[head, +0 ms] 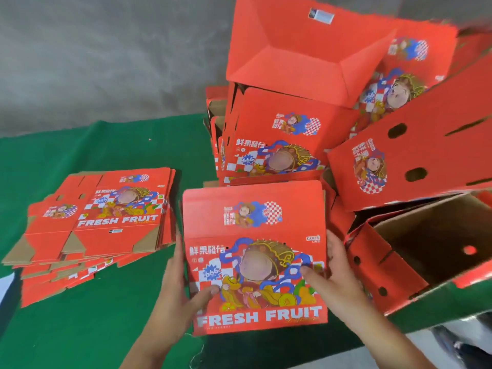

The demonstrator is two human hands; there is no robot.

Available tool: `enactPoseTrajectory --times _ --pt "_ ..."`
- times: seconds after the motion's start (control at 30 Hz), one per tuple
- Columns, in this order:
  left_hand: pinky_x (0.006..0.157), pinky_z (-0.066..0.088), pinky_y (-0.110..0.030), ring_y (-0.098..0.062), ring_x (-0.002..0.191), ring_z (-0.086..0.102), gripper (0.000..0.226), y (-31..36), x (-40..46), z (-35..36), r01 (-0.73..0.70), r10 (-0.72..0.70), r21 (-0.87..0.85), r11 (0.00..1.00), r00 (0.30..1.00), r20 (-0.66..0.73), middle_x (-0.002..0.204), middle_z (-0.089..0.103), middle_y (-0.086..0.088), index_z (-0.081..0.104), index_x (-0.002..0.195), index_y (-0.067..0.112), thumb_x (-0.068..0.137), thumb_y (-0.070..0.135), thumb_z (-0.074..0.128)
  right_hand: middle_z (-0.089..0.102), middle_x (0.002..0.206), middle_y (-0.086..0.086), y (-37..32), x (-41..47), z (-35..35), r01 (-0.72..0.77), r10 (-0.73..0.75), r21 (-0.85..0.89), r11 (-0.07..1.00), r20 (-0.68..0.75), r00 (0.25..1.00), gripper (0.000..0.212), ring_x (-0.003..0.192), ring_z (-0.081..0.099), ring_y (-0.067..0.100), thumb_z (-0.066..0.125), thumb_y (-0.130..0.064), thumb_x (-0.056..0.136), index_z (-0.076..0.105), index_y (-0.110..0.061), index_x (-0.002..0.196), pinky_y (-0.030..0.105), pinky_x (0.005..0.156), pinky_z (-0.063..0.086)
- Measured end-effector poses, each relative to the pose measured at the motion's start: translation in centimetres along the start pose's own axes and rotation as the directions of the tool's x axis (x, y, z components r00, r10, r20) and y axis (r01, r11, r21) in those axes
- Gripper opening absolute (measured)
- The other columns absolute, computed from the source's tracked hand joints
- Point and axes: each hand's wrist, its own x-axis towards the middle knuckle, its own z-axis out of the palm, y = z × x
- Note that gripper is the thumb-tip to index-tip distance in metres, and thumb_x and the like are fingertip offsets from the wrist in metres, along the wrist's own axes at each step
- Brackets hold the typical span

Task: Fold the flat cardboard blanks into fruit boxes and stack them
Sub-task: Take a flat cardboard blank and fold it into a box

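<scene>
1. The box [255, 259] sits at the lower centre of the frame, red printed face up, over the green cloth [87, 315]; it looks like corrugated card, so I judge it light and stiff across its panels but ready to bend along its creases
2. Its printed skin looks smooth, perhaps a little slippery, and its edges and flaps would likely crush or tear under a hard squeeze; the sound hold seems to be on the two side edges, low down, as it is held now
3. The left hand [175, 286] grips the left edge: its thumb lies on the printed face near the lower left, and the other fingers run behind the edge, out of sight
4. The right hand [338, 272] grips the right edge: its thumb presses on the face at mid height, and the fingers wrap round the edge, partly curled
5. Neither hand is spread flat; each pinches the card between thumb and fingers
6. Whether this box is fully folded I cannot tell, since only its front and top panels show
7. The blanks [98, 222] lie flat in a fanned pile at the left of the frame, well apart from the hands
8. Folded boxes [279, 134] pile up at the upper centre and right, some tilted; an open box [415, 251] at the right shows its brown inside
</scene>
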Motion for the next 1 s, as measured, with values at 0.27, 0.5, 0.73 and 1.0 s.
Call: enactPoseTrajectory --times 0.27,0.5,0.73,1.0 --pt "0.081 0.057 -0.041 -0.022 0.106 0.06 0.117 -3.1 -0.3 4.7 0.018 0.007 0.225 0.974 0.994 -0.107 0.112 0.064 0.016 0.028 0.158 0.038 0.064 0.017 0.096 0.066 0.121 -0.017 3.7 0.2 -1.3 0.048 -0.068 -0.092 0.995 -0.226 0.972 0.076 0.113 0.064 0.003 0.074 -0.002 0.086 0.044 -0.053 0.134 0.041 0.096 0.055" --pt "0.088 0.034 0.001 -0.001 0.104 0.04 0.123 -1.9 0.3 7.6 -0.079 0.165 0.435 0.897 0.973 -0.164 0.108 0.044 0.024 0.015 0.163 0.035 0.071 0.007 0.091 0.065 0.119 -0.002 4.9 2.3 -0.9 0.062 -0.104 -0.134 0.989 -0.332 0.937 0.067 0.11 0.067 0.02 0.065 0.003 0.085 0.045 -0.038 0.135 0.055 0.095 0.053" --pt "0.091 0.05 -0.039 -0.021 0.111 0.056 0.095 -1.9 -1.0 7.3 0.098 -0.057 0.489 0.867 0.993 -0.099 0.103 0.051 0.007 0.022 0.161 0.027 0.085 0.025 0.079 0.059 0.13 0.017 8.2 0.0 0.2 -0.044 0.014 -0.04 0.998 -0.57 0.821 0.093 0.118 0.061 0.039 0.063 0.019 0.081 0.032 -0.042 0.144 0.057 0.107 0.045" --pt "0.092 0.053 -0.045 -0.017 0.105 0.063 0.086 -0.1 4.4 8.0 0.074 -0.042 0.352 0.933 0.994 -0.098 0.12 0.062 0.007 0.029 0.158 0.032 0.088 0.016 0.076 0.046 0.146 0.017 5.6 4.9 1.5 -0.152 0.037 -0.265 0.952 -0.393 0.919 0.091 0.139 0.043 0.036 0.08 -0.014 0.085 0.025 -0.017 0.157 0.051 0.118 0.032"
